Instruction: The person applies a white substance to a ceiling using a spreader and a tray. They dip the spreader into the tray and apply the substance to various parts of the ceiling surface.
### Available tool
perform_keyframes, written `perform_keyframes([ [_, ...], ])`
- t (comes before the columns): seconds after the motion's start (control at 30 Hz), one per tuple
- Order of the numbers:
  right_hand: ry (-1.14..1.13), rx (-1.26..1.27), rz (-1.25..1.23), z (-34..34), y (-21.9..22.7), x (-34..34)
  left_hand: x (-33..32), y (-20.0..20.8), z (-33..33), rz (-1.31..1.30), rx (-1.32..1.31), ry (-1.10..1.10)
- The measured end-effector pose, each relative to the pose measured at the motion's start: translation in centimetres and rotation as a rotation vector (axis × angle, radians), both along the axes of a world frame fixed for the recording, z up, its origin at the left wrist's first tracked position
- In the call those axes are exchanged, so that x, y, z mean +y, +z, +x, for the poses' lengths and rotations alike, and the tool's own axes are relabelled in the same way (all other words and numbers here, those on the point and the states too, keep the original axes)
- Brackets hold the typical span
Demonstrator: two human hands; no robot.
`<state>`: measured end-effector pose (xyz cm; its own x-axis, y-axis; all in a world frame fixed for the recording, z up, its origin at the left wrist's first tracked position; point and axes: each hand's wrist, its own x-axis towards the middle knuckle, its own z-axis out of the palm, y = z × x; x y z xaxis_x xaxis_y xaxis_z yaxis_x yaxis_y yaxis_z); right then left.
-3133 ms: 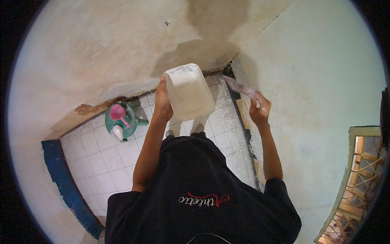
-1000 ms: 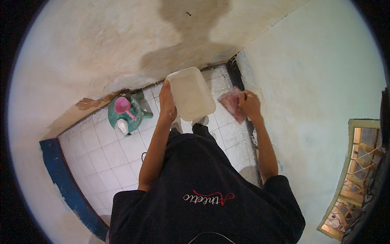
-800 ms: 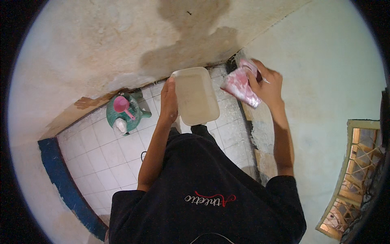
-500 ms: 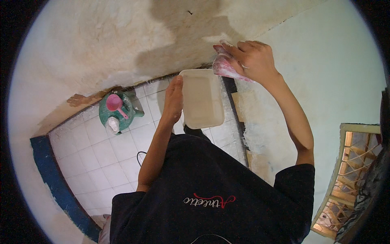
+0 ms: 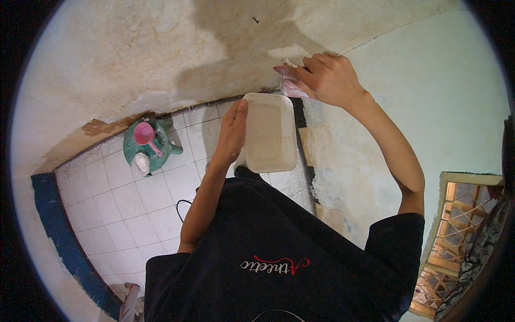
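Note:
My left hand [image 5: 233,131] grips the left side of a pale rectangular plastic tub [image 5: 270,134], held above the tiled floor in front of my chest. Inside the tub I cannot make out any clear contents. Up by the stained wall [image 5: 155,59], my right hand [image 5: 333,81] is closed on a thin pink scraper [image 5: 293,87] smeared with white paste. The scraper is just beyond the tub's far rim, close to the wall corner, and my fingers cover part of it. Whitish residue marks the right fingertips. Whether the scraper touches the wall I cannot tell.
On the left, a green stool [image 5: 173,148] bears a pink dipper [image 5: 144,133] and a white lump or bundle [image 5: 141,164]. A pale green wall [image 5: 429,107] rises on the right, with a latticed window [image 5: 456,231]. Dark blue skirting [image 5: 70,241] edges the floor at the left.
My right hand has shifted slightly left and its wrist has turned, so less of the scraper shows. The tub stays in my left hand, and the whole view has swung a little.

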<state>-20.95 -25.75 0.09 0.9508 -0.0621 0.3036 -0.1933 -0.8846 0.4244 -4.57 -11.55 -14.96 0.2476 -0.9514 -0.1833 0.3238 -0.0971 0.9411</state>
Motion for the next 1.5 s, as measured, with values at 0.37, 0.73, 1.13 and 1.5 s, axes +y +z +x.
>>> perform_keyframes([
  [0.37, 0.099, 0.036, -0.048, 0.3, -0.1, -1.2, -1.5, 0.3, 0.4, -0.068, 0.010, -0.038],
  [0.73, 0.006, 0.137, -0.025, 0.2, 0.5, -1.6, -2.0, 1.4, 0.1, -0.084, -0.100, -0.005],
  [1.13, -0.156, 0.192, 0.097, -0.2, -0.1, -1.7, -3.8, 0.6, 0.8, -0.131, -0.035, 0.026],
  [1.5, -0.185, 0.022, 0.182, 0.5, 2.3, -1.7, -4.9, 1.6, 1.8, -0.117, -0.046, -0.033],
])
